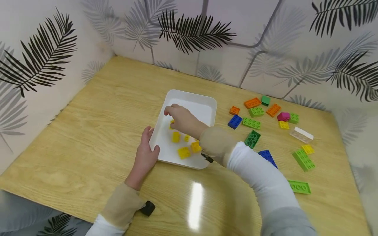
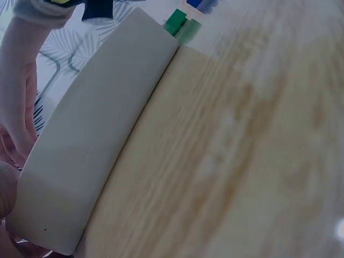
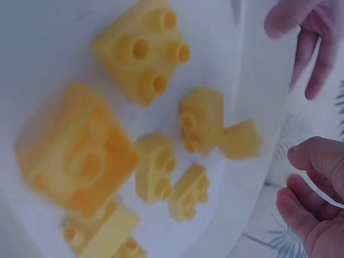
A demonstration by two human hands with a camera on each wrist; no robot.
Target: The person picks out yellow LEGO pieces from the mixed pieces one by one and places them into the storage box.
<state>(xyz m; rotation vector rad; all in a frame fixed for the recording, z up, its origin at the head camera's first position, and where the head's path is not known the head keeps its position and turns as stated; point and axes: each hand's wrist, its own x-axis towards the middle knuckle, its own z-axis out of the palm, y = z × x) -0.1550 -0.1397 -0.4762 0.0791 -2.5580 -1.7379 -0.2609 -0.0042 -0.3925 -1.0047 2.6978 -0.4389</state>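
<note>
My left hand grips the left side of a white plastic tray, thumb at the rim and fingers along the outer wall. Over the tray is my right hand, its fingers loosely bent. The right wrist view shows its thumb and fingertips apart with nothing between them. Several yellow toy bricks lie in the tray, partly covered by the right hand and wrist in the head view. Near the right fingertips, one small yellow brick looks blurred; whether it touches the tray floor I cannot tell.
Loose toy bricks spread over the table's right side: orange, light green, blue, dark green and pink. A clear-and-white block lies among them. A patterned wall borders the wooden table.
</note>
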